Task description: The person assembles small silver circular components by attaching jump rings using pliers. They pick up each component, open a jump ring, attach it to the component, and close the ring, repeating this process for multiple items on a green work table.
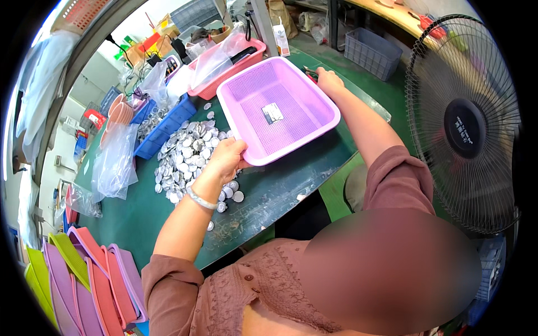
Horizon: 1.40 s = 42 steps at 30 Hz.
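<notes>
One purple basket (246, 120) in play, and it's got nothing in it but a label (273, 113), so I'd call this early days. It's over the right half of the table (269, 201), between the disc heap and the far right corner; can't tell if its base touches the tabletop. Left hand (227, 158) is pinching the rim at the basket's near left corner. Right hand (329, 82) is past the opposite rim, curled up by a small dark-and-red tool (310, 73) near the table's far edge. Can't tell whether it's gripping the tool, the rim or neither.

As for what's left: pretty much all the discs (188, 151), far as I can see. Loads lie loose mid-table, strays trailing toward the near edge, plus more in the blue bin (168, 131) just beyond the heap. If the basket's meant for them, that filling looks not yet begun. More baskets (103, 280) sit stacked off the table's near left corner, so my guess is plenty of rounds remain.
</notes>
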Motion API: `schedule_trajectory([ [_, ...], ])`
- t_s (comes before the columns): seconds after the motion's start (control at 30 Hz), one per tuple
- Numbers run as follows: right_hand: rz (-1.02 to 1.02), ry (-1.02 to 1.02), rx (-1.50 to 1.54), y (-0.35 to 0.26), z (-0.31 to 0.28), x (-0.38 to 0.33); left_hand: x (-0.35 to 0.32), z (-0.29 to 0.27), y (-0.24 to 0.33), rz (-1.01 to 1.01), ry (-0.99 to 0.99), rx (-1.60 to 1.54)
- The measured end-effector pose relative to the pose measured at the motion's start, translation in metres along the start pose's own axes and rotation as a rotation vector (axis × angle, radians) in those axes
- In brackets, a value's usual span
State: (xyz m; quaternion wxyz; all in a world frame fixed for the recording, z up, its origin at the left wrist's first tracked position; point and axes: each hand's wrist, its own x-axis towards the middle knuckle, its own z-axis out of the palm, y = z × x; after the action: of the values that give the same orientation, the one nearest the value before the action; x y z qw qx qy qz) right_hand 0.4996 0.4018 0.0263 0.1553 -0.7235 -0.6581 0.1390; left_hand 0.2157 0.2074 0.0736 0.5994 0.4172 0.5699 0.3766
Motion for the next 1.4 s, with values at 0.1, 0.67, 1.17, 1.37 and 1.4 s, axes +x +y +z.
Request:
schedule_trajectory([
  [0.1,0.034,-0.035,0.061,0.006,-0.005,0.005,0.006,0.008,0.0,-0.004,-0.016,-0.01],
  [0.67,-0.531,0.357,0.255,-0.046,-0.138,0.002,0.059,0.032,0.004,0.006,-0.107,-0.061],
  [1.17,-0.509,-0.169,-0.386,-0.066,-0.024,-0.015,0.042,0.028,0.003,-0.003,-0.172,0.073],
  [1.37,-0.411,-0.097,0.033,-0.045,-0.045,-0.006,-0.037,-0.057,0.014,0.18,-0.074,0.274],
  [1.4,-0.355,-0.114,0.178,-0.044,-0.051,-0.011,-0.051,-0.073,0.011,0.191,-0.029,0.3],
])
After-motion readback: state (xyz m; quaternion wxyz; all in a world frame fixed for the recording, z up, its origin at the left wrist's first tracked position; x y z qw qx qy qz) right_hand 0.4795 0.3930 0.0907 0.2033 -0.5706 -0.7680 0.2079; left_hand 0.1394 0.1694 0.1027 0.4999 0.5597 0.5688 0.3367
